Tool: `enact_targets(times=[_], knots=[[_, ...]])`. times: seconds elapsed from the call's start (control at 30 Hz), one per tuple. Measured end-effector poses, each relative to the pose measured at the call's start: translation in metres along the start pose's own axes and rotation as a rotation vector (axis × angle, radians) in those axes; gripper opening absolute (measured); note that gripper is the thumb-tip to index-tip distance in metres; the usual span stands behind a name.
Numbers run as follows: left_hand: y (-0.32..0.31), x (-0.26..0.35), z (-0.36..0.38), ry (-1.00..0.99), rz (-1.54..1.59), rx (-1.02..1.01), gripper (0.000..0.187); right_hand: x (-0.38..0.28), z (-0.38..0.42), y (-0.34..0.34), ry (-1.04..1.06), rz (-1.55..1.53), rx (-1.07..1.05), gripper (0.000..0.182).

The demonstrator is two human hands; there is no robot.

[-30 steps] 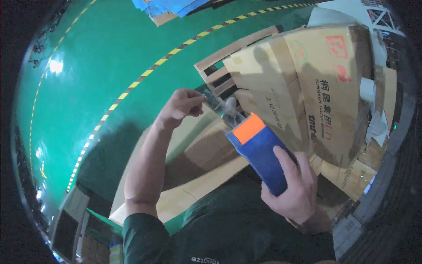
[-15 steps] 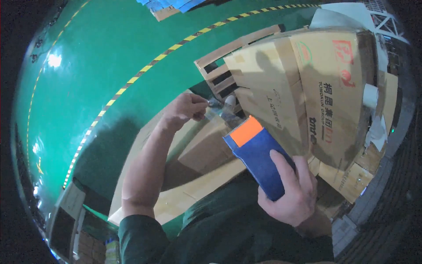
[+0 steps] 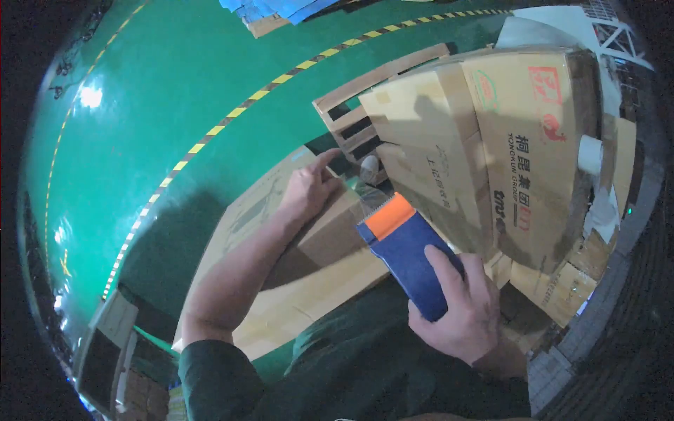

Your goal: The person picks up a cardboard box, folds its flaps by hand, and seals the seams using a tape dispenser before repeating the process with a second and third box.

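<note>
My right hand (image 3: 460, 309) grips a blue tape dispenser (image 3: 414, 263) with an orange, toothed front. From its front a strip of clear tape (image 3: 365, 193) runs up-left towards my left hand (image 3: 309, 189). The left hand lies at the top edge of a large cardboard box (image 3: 249, 210), its index finger stretched out and its other fingers partly hidden. The tape's far end meets the box edge by these fingers; exactly where it sticks is hard to make out. Both forearms come from dark green sleeves.
Big printed cartons (image 3: 523, 154) stand at the right on a wooden pallet (image 3: 382, 74). A shoe tip (image 3: 368, 167) shows beside the pallet. Yellow-black floor tape (image 3: 235, 112) curves over the green floor. Blue sheets (image 3: 281, 8) lie at the top; a grey-framed object (image 3: 109, 344) stands lower left.
My left hand has moved down onto the box edge, and its pinched fingers have spread, the index now extended. The tape dispenser has shifted slightly left and down in my right hand.
</note>
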State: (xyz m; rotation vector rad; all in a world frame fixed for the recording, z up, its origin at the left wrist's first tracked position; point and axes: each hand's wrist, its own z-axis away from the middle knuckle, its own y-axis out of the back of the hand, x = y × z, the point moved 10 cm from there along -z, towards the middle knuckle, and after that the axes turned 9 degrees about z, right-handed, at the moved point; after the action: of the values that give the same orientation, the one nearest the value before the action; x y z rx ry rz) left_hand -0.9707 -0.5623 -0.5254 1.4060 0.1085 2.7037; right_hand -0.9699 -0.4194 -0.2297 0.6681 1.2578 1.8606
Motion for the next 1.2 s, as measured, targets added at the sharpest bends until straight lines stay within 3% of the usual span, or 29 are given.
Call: enact_targets(times=[0.1, 0.2, 0.3, 0.37, 0.5, 0.6, 0.7, 0.77, 0.8, 0.9, 1.0, 1.1, 1.2], knots=[[0.006, -0.005, 0.000, -0.062, -0.230, 0.027, 0.067, 0.002, 0.000, -0.006, 0.011, -0.007, -0.029, 0.065], [0.022, 0.007, 0.013, -0.042, -0.546, 0.079, 0.064, 0.006, -0.002, -0.018, -0.010, -0.051, -0.081, 0.065], [0.036, 0.064, 0.063, -0.291, -0.341, 0.276, 0.039, 0.008, -0.005, -0.031, -0.002, -0.073, -0.105, 0.067], [0.009, 0.100, 0.118, -0.426, -0.376, 0.239, 0.043, 0.011, -0.006, -0.038, -0.005, -0.095, -0.058, 0.067], [-0.047, 0.099, 0.179, -0.713, -0.299, 0.198, 0.058, 0.013, -0.001, -0.058, -0.008, -0.093, -0.077, 0.073], [-0.077, 0.085, 0.168, -0.477, -0.711, -0.080, 0.087, 0.015, 0.001, -0.065, -0.020, -0.096, -0.094, 0.071], [-0.095, 0.062, 0.159, -0.352, -1.029, -0.204, 0.097, 0.022, 0.002, -0.069, -0.094, -0.116, -0.117, 0.070], [-0.092, 0.077, 0.169, -0.619, -0.911, 0.046, 0.060, 0.027, 0.005, -0.071, -0.134, -0.135, -0.099, 0.067], [-0.090, 0.080, 0.174, -0.688, -0.878, 0.104, 0.052, 0.029, 0.007, -0.072, -0.150, -0.142, -0.094, 0.066], [-0.094, 0.067, 0.167, -0.578, -0.871, -0.045, 0.072, 0.030, 0.014, -0.077, -0.137, -0.115, -0.119, 0.068], [-0.090, 0.079, 0.174, -0.742, -0.865, 0.107, 0.067, 0.032, 0.020, -0.078, -0.140, -0.132, -0.025, 0.068], [-0.088, 0.078, 0.175, -0.729, -0.811, 0.094, 0.075, 0.029, 0.034, -0.071, -0.054, -0.137, 0.144, 0.061], [-0.088, 0.075, 0.177, -0.721, -0.886, 0.133, 0.072, 0.037, 0.051, -0.086, -0.077, -0.216, 0.043, 0.067]])
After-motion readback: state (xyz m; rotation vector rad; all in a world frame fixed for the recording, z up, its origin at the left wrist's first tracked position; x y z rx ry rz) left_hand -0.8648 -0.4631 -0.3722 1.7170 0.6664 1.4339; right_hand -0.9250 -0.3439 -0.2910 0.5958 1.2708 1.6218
